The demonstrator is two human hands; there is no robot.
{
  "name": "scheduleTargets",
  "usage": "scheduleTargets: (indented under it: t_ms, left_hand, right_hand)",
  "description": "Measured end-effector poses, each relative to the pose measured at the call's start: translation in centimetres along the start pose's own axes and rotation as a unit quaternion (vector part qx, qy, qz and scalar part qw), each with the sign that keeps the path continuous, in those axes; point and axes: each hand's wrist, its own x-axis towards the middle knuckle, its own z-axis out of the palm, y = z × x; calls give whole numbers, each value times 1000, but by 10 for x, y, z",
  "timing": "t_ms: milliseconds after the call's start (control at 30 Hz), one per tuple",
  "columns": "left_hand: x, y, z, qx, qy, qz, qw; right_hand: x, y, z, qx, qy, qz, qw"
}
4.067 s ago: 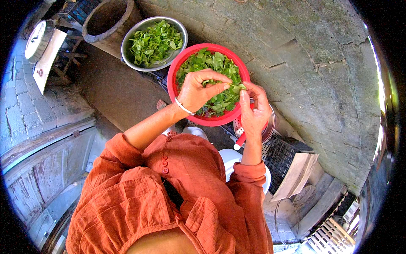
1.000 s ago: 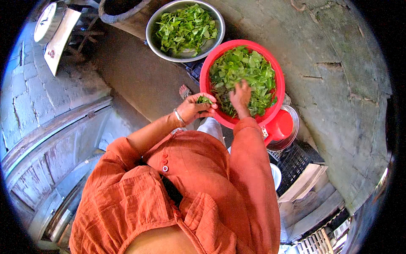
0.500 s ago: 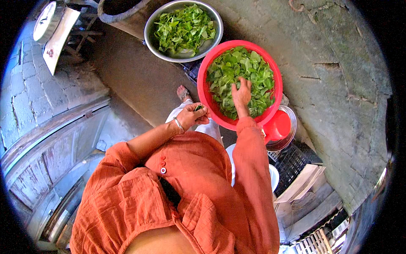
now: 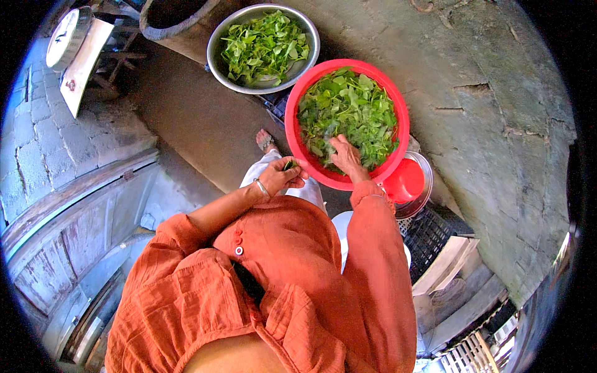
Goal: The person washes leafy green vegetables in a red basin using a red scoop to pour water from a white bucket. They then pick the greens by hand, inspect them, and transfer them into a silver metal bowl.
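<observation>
My right hand [image 4: 347, 156] reaches into a red plastic basin [image 4: 403, 133], its fingers curled in at the near side of loose green leaves [image 4: 354, 99]. The fingertips are partly hidden, with a blurred bit of greenery beside them. Just outside the basin's left rim, my left hand [image 4: 280, 178] is closed, a small dark green leaf [image 4: 289, 165] showing between thumb and fingers. Beyond the red basin, to its left, stands a metal basin [image 4: 214, 53] holding more green leaves [image 4: 264, 46].
A red dipper [image 4: 404, 181] lies in a metal bowl [image 4: 425, 198] at the basin's near right. Below it is a black plastic crate [image 4: 429, 242] by wooden boards [image 4: 444, 264]. A large round-rimmed vessel [image 4: 180, 28] stands far left. A worn wall [image 4: 497, 130] runs along the right.
My right hand has drawn back toward me from the middle of the leaves to the near side, and its fingers have curled in. My left hand still holds its leaf in nearly the same place.
</observation>
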Motion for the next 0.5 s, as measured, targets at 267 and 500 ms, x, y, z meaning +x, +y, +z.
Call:
scheduleTargets:
  t_ms: [267, 500]
  left_hand:
    - [4, 6, -6, -18, 28, 21, 999]
    - [3, 10, -11, -21, 45, 20, 999]
  right_hand:
    - [42, 4, -10, -118, 219, 112, 962]
    - [43, 18, -18, 60, 160, -32, 985]
